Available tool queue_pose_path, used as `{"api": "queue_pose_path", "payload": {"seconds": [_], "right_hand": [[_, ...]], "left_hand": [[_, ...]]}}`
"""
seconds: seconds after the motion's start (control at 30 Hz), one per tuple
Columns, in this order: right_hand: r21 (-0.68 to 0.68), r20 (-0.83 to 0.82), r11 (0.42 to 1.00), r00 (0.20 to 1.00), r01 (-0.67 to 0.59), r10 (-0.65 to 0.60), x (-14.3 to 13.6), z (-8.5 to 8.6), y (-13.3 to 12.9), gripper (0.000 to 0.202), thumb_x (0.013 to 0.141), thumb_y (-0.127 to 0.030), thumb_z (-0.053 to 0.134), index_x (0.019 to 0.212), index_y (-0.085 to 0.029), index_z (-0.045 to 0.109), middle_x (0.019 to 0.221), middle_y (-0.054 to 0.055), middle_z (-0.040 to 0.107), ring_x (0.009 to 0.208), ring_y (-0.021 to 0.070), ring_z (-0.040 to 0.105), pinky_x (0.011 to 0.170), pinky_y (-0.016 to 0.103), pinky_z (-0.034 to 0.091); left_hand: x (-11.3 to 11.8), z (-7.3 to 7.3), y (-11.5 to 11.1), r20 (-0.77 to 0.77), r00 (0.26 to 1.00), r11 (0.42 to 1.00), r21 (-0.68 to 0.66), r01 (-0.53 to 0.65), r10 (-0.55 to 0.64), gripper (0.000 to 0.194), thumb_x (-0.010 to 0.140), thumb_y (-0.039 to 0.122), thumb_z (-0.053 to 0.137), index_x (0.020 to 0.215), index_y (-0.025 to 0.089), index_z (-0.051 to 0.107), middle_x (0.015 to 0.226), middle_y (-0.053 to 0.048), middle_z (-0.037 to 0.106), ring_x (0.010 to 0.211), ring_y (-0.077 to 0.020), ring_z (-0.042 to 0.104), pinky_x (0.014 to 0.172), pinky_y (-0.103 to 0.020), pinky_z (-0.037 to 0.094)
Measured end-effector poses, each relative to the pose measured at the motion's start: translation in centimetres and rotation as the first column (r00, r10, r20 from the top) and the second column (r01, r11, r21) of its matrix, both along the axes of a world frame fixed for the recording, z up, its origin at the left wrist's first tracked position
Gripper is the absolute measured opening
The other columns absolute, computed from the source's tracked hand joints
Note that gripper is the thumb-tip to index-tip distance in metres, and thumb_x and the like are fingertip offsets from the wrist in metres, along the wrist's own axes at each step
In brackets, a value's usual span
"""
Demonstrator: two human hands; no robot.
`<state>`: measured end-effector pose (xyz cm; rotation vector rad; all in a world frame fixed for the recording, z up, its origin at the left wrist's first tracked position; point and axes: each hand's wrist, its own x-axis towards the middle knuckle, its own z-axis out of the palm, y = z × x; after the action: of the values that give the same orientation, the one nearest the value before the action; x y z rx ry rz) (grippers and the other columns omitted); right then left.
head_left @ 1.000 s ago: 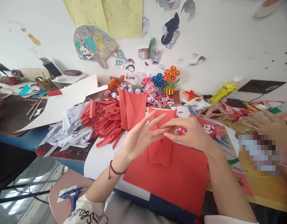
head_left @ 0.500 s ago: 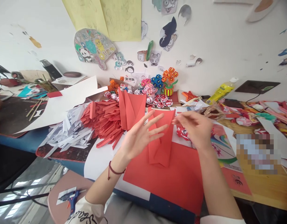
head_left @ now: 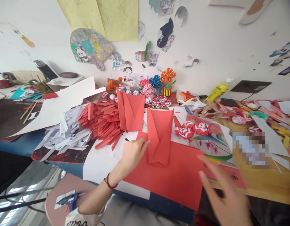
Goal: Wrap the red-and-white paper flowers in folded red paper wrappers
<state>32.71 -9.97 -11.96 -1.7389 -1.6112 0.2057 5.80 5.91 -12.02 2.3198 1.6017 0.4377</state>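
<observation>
My left hand [head_left: 133, 153] is loosely curled above the red paper sheet [head_left: 180, 175], its fingertips close to the left edge of a folded red paper piece [head_left: 160, 135]. No object shows in it. At the sheet's right edge my right hand [head_left: 226, 194] is spread, blurred by motion, thumb and fingers apart. It holds nothing. Behind the left hand, a second folded red paper piece [head_left: 132, 111] leans among the papers. Left of it lie a heap of folded red strips [head_left: 102, 121] and a heap of white strips [head_left: 67, 130].
Red-and-white paper flowers [head_left: 192, 128] sit on a printed picture at right. Behind stand a potted orange flower [head_left: 167, 81] and a yellow bottle [head_left: 219, 91]. A blue glue gun [head_left: 70, 201] lies on a pink stool [head_left: 50, 194] at lower left.
My left hand has moved down and left, and its spread fingers have curled. My right hand has left the folded piece's top, moved down and right, and opened. The view has shifted slightly.
</observation>
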Motion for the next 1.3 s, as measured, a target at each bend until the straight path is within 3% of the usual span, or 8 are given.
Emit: {"api": "queue_pose_path", "payload": {"seconds": [0.13,0.37,0.57,0.7,0.8,0.93,1.13,1.3], "right_hand": [[-0.078,0.084,0.935,0.932,-0.346,0.352,-5.9,-3.3,4.0,0.063,0.094,-0.008,0.032,0.150,-0.035,0.038,0.149,-0.002,0.050,0.138,0.0241,0.046,0.113,0.047,0.045],[-0.123,0.131,0.904,0.897,-0.409,0.423,-6.5,-6.8,5.2,0.078,0.084,0.005,0.027,0.151,-0.035,0.035,0.152,-0.001,0.046,0.141,0.0225,0.041,0.113,0.049,0.045],[0.006,-0.117,0.991,0.984,-0.132,0.131,-6.4,-5.2,4.5,0.048,0.097,-0.020,0.044,0.143,-0.031,0.049,0.145,0.005,0.053,0.136,0.0272,0.048,0.112,0.052,0.043],[-0.079,-0.473,0.994,0.875,0.074,-0.103,-7.0,-4.1,5.0,0.060,0.088,-0.040,0.065,0.144,-0.027,0.046,0.138,0.012,0.058,0.124,0.0298,0.059,0.104,0.052,0.050],[-0.161,-0.738,0.982,0.673,-0.102,-0.051,-7.7,-3.1,6.6,0.071,0.082,-0.044,0.073,0.144,-0.025,0.044,0.133,0.012,0.063,0.118,0.0281,0.063,0.101,0.047,0.052],[-0.180,-0.881,0.916,0.472,-0.358,0.012,-8.2,-1.5,9.1,0.044,0.076,-0.047,0.078,0.108,-0.018,0.070,0.111,0.012,0.074,0.103,0.0302,0.069,0.091,0.043,0.057],[-0.213,-0.788,0.934,0.616,-0.288,0.011,-7.5,0.4,11.8,0.036,0.072,-0.049,0.080,0.082,-0.015,0.075,0.083,0.008,0.076,0.080,0.0288,0.071,0.071,0.038,0.057],[-0.211,-0.771,0.882,0.626,-0.421,0.114,-5.9,2.1,14.1,0.037,0.075,-0.049,0.077,0.087,-0.014,0.075,0.081,0.008,0.075,0.077,0.0259,0.070,0.072,0.037,0.056]], "left_hand": [[0.8,-1.6,-1.1,-0.050,0.998,0.992,-0.118,-0.053,0.048,0.050,0.100,0.047,0.039,0.060,0.020,0.055,0.055,-0.006,0.057,0.053,-0.0206,0.055,0.056,-0.031,0.021],[1.3,-2.4,0.8,0.290,0.957,0.940,-0.332,0.080,0.021,0.036,0.091,0.039,0.054,0.061,0.020,0.051,0.055,0.001,0.059,0.051,-0.0142,0.050,0.055,-0.027,0.030],[1.0,-1.7,0.1,0.413,0.910,0.948,-0.277,0.157,-0.030,0.036,0.091,0.034,0.053,0.060,0.020,0.041,0.053,0.004,0.051,0.051,-0.0106,0.041,0.055,-0.026,0.029],[0.1,-0.2,-0.7,0.523,0.852,0.942,-0.269,0.202,-0.033,0.038,0.095,0.041,0.049,0.064,0.020,0.041,0.057,0.005,0.045,0.055,-0.0104,0.038,0.056,-0.025,0.030],[-0.3,1.0,-0.7,0.574,0.818,0.950,-0.232,0.210,-0.041,0.040,0.095,0.044,0.050,0.064,0.019,0.041,0.058,0.005,0.041,0.057,-0.0103,0.035,0.056,-0.024,0.029],[-0.2,2.0,0.2,0.616,0.785,0.957,-0.184,0.223,-0.064,0.040,0.095,0.044,0.052,0.065,0.019,0.044,0.060,0.004,0.043,0.058,-0.0104,0.035,0.056,-0.025,0.029],[0.8,3.4,2.6,0.708,0.701,0.932,-0.190,0.309,-0.088,0.030,0.088,0.046,0.063,0.083,0.017,0.068,0.075,0.000,0.063,0.065,-0.0117,0.048,0.060,-0.024,0.037],[2.2,4.4,4.7,0.783,0.622,0.895,-0.272,0.354,-0.008,0.038,0.080,0.052,0.070,0.081,0.014,0.073,0.076,-0.005,0.070,0.068,-0.0169,0.060,0.060,-0.027,0.046]]}}
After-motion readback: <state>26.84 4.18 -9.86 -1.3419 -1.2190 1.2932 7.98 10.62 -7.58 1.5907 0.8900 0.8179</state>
